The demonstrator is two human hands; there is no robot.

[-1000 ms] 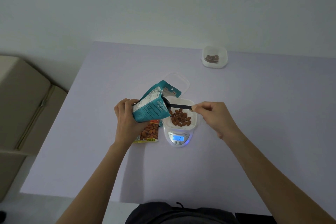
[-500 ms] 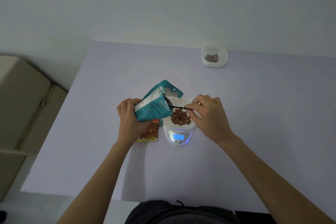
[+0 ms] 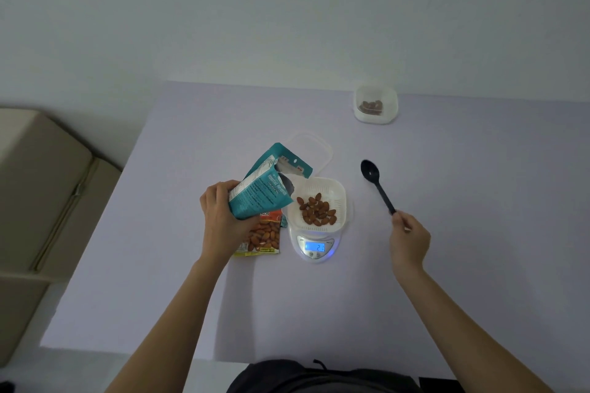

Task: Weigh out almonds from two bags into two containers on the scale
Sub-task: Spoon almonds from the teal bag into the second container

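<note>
The pale lilac table (image 3: 463,281) spreads under both my arms. Far out past my left knuckles, off its edge, stands a beige cabinet (image 3: 41,201).

My left hand (image 3: 223,217) is clenched around the lower half of the teal bag (image 3: 265,188). The fingers wrap the back and the thumb side is hidden under the pack. The bag is tilted, and its torn-open mouth points away from my palm toward the scale. My right hand (image 3: 410,239) is out to the side, well apart from the scale. Its fingertips are pinched on the very end of the black spoon (image 3: 378,188). The handle runs up and away from my fingers, with the bowl at the far end. I cannot tell whether the spoon rests on the table or hangs just above it.

Between my two hands, nearer the left one, sits the white scale (image 3: 314,249) with its small display lit blue. On it stands the white container (image 3: 338,188), just beside the bag's mouth, with a loose heap of almonds (image 3: 317,210) on its floor.

Directly under my left fingers lies the orange bag (image 3: 265,236), flat on the table and touching the left side of the scale. My hand and the teal bag partly cover it.

Beyond the teal bag's top edge a clear lid (image 3: 321,150) lies flat. Far past my right fingertips, near the table's back edge, is the second container (image 3: 391,113). It holds a few dark brown pieces, too blurred to name for certain.
</note>
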